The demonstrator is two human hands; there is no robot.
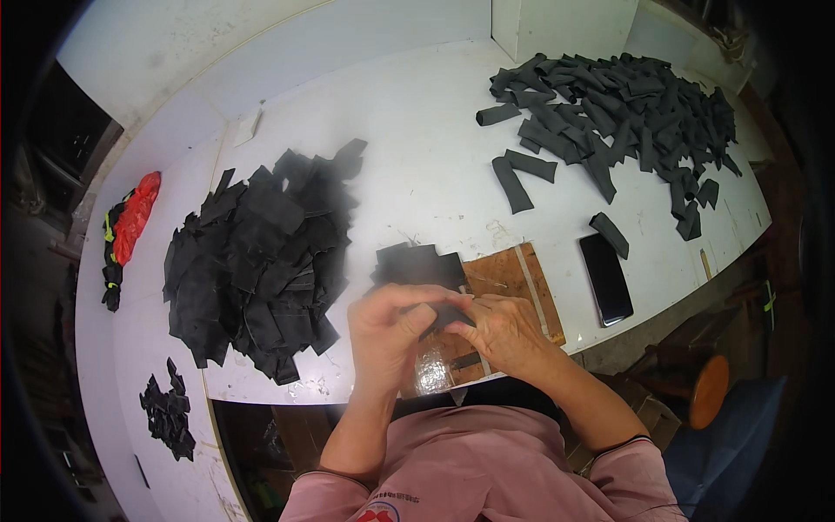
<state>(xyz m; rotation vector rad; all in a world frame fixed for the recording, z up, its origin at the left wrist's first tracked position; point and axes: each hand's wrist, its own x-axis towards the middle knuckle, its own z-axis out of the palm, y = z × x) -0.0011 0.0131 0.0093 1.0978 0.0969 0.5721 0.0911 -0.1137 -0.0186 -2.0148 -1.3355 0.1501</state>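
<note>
- The left hand [383,335] is curled, its thumb and fingers pinching the near-left end of a dark cloth piece [450,318].
- The right hand [506,332] is bent inward from the other side, fingers closed on the same cloth piece; how its hidden fingertips sit cannot be told.
- The cloth piece lies between the two hands, touching both and bent in their grip, partly covered by the fingers.
- Just beyond the left hand's knuckles sits a stack of flat dark pieces [419,264].
- Below both hands is a brown board [497,277], which reaches out past the right hand on its far side and has pale strips across it.
- To the right of the right hand, near it, a black phone [606,283] lies on the white table [417,165].
- A folded dark piece [609,235] lies at the phone's far end.
- Farther off, beyond the right hand and to its right, spreads a heap of folded dark pieces [631,109], a few lying loose at its near edge.
- Left of the left hand is a large pile of flat dark pieces [261,261].
- Well apart to the left hand's left, and nearer the body, is a small pile of dark scraps [168,409].
- Farthest left, a red bundle [136,219] lies beyond that hand.
</note>
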